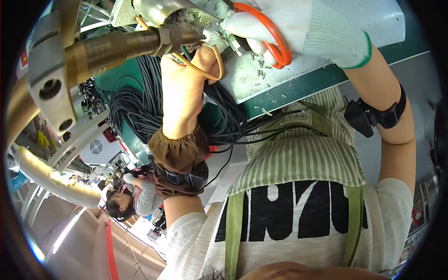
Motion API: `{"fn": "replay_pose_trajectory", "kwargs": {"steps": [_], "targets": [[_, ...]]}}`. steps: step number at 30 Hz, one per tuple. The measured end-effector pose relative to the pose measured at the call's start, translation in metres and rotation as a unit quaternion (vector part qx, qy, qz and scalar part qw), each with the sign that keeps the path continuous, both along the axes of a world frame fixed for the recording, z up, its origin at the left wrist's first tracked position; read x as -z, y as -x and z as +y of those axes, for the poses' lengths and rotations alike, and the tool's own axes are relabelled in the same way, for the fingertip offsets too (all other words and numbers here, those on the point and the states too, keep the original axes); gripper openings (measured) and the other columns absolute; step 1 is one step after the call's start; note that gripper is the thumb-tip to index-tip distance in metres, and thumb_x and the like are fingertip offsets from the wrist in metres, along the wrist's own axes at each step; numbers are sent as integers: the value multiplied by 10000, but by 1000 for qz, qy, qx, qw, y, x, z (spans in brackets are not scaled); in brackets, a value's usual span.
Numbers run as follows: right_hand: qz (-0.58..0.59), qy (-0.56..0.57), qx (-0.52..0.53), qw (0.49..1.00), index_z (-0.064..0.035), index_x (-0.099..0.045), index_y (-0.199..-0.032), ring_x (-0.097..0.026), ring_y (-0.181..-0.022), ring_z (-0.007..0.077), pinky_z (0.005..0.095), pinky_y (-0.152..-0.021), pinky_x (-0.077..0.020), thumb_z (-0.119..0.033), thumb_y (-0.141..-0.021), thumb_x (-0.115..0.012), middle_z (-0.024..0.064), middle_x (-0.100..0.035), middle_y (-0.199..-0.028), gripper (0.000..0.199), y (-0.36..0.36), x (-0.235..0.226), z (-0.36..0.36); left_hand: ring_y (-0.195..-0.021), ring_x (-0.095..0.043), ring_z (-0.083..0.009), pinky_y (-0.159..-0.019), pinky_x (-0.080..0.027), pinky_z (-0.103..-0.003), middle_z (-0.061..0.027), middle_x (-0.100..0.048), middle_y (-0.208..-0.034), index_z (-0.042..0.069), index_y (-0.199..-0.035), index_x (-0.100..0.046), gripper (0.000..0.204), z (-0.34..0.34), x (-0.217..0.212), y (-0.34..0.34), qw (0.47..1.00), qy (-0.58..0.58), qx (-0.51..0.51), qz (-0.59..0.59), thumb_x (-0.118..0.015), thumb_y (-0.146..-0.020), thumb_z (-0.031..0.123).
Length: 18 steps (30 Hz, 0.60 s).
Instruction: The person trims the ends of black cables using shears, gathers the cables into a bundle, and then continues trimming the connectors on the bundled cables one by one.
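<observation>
My right hand (pixel 266 30), in a white knitted glove with a green cuff, is closed around a hand cutter with orange loop handles (pixel 283 55). The cutter's jaws lie close to the fingertips of my left hand (pixel 184 77). That hand is bare above a brown gathered sleeve, its fingers pinched together near small green-and-white pieces (pixel 239 45); what exactly it grips is hidden. A thin tan loop (pixel 218 70) curves around its thumb. Dark clippings (pixel 261 72) are scattered over the lit white work surface (pixel 242 84) below the tool.
A bundle of black cables (pixel 133 105) hangs over the green table edge (pixel 298 88) and across my striped apron. A brass-coloured rod with a metal clamp (pixel 51 84) crosses the upper left. Another person (pixel 133 200) sits at a bench at lower left.
</observation>
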State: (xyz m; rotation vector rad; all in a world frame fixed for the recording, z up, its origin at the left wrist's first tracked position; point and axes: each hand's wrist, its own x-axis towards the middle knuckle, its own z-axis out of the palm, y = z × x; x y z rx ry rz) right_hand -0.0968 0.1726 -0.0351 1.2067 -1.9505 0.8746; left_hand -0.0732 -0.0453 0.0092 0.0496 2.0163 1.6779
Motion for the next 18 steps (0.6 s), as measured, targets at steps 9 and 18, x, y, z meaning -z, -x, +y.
{"fn": "replay_pose_trajectory", "kwargs": {"steps": [9,18], "targets": [[-155,27,-60,986,-87,-540,-720,-537,-572,273,363,-554,-415,-193,-760,-586,85,-497,-609,123,-11,-7,1,-580,-329,-63,-496,-289,-229,43,-383,-708,47,-1035,-496,399,0,1,-9,1000,-15,4,-2,-685,-868,356],[38,13,45,998,-80,-567,-771,-550,-658,286,378,-606,-426,-197,-769,-588,115,-524,-695,118,-12,12,-1,-526,-407,-75,-475,-317,-229,8,-459,-613,43,-814,-526,273,2,0,-16,1000,11,-26,-4,-625,-909,279]]}}
